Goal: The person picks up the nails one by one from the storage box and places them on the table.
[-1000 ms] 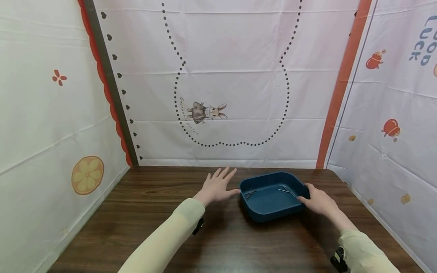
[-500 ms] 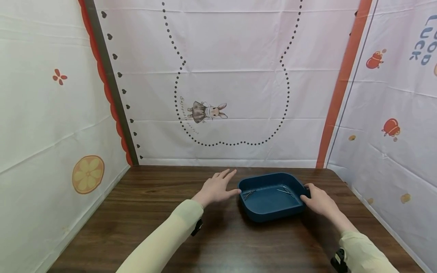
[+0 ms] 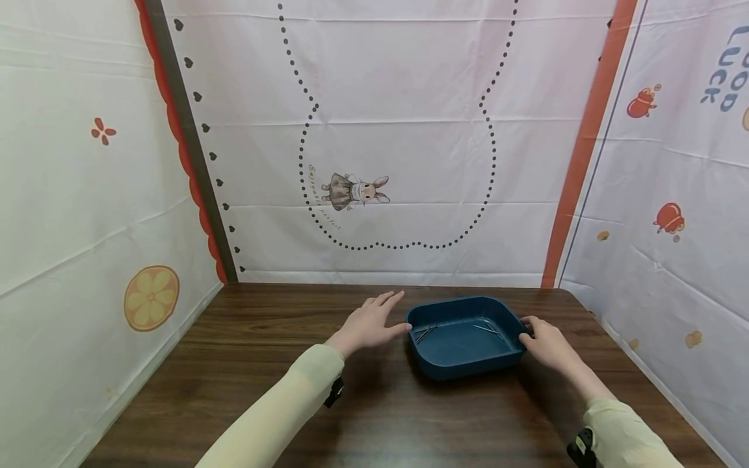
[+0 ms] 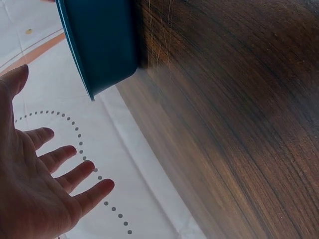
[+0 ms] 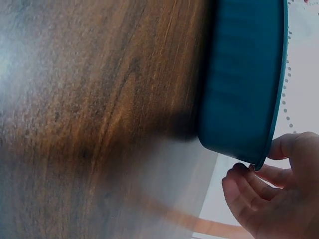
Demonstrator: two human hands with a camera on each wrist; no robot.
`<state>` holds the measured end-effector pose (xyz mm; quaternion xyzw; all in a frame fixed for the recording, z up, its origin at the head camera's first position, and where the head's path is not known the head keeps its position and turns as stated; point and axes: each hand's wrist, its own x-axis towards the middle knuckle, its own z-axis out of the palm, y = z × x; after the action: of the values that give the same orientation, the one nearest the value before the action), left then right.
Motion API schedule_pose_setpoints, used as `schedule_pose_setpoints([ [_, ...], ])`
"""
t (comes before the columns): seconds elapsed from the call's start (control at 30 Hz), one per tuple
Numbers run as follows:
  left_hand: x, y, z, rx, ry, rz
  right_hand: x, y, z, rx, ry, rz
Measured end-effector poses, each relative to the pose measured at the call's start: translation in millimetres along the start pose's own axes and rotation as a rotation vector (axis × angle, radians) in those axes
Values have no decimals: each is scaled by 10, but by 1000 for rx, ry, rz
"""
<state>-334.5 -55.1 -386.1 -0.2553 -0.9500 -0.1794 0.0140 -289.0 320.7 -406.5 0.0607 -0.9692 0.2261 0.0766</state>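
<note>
A dark blue rectangular tray [image 3: 468,348] with rounded corners sits on the brown table. Several thin metal sticks, nail-like or pin-like, lie inside it: one bunch [image 3: 425,333] at the left end, another [image 3: 487,327] towards the right. My left hand [image 3: 368,324] hovers beside the tray's left end, fingers straight and spread; the left wrist view shows a gap between its thumb [image 4: 19,78] and the tray [image 4: 102,45]. At the right end, my right hand [image 3: 550,344] straddles the rim. Its thumb [image 5: 283,145] and curled fingertips lie either side of the tray's corner [image 5: 234,144].
The wooden table [image 3: 246,383] reaches to a printed white cloth wall [image 3: 404,149] at the back. Similar cloths hang at the left [image 3: 64,214] and right [image 3: 696,162]. A dark band with a small device [image 3: 335,392] sits on the left wrist.
The tray has shifted very slightly left. My right thumb has slid outward from inside the tray to its rim. My left hand has drifted slightly left, its fingers drawing a little closer together.
</note>
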Motion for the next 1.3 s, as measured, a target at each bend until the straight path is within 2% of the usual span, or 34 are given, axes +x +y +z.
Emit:
schedule_pose_setpoints([
  [0.33,-69,-54,-16,-19,22,-3,-16,-21,-41,49,-11,14],
  [0.53,-93,-64,7,-17,22,10,-42,-26,-32,178,-56,77],
  [0.67,-106,-56,20,-9,32,27,-58,-32,-20,234,-58,94],
  [1.0,-217,-118,28,-18,60,25,-22,-109,-8,459,-122,193],
  [1.3,-298,-180,-6,-45,92,8,-24,-95,34,752,-178,301],
])
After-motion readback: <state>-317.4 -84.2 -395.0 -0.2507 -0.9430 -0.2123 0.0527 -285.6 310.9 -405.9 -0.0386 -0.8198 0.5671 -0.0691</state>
